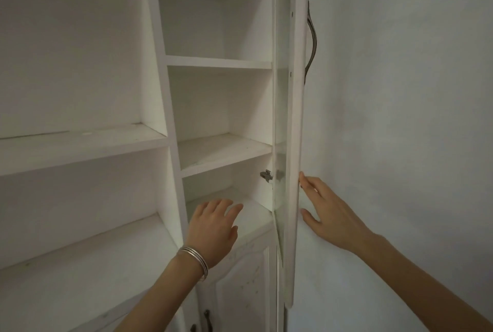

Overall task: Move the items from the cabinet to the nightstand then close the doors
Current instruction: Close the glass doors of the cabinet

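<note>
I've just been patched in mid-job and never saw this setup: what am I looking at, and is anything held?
No machine here: a person works with bare hands, and the one picture comes from a camera on their head, looking forward and down. Ahead is a white cabinet with shelves. Its tall door stands open, edge toward you, a dark handle on its outer face. The right hand lays straight fingers against the door's edge. The left hand, bangles at the wrist, hovers with relaxed fingers near the lowest shelf. Neither holds anything.
</note>
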{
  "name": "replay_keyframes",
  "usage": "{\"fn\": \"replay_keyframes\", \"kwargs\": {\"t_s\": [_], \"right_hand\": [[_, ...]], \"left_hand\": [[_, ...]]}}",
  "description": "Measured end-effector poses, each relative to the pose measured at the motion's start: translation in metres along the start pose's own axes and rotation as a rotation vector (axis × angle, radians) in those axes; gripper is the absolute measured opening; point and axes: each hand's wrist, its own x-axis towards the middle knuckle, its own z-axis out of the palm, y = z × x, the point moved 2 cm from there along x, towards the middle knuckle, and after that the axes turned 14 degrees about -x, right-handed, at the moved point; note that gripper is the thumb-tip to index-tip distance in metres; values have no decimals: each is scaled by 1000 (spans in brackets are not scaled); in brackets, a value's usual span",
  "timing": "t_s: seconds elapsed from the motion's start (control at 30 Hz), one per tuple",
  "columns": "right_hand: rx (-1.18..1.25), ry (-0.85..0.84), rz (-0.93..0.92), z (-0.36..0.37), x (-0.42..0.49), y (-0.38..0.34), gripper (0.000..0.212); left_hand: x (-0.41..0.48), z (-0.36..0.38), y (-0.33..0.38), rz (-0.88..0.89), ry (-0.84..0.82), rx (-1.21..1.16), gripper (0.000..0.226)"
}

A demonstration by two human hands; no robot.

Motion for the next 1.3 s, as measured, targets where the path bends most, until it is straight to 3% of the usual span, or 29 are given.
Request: {"fn": "replay_keyframes", "kwargs": {"t_s": [0.53, 0.83, 1.03, 1.3], "right_hand": [[-5, -29, -275, 67, 128, -113, 70], [15, -71, -460, 94, 164, -115, 75], [78, 57, -505, 106, 183, -103, 63], [-115, 177, -510, 117, 206, -100, 97]], "left_hand": [[-45, -45, -97, -218, 47, 184, 55], [-36, -22, -117, -328, 38, 242, 55], [-26, -14, -114, -393, 57, 250, 53], [-31, -15, -117, -461, 49, 295, 52]]}}
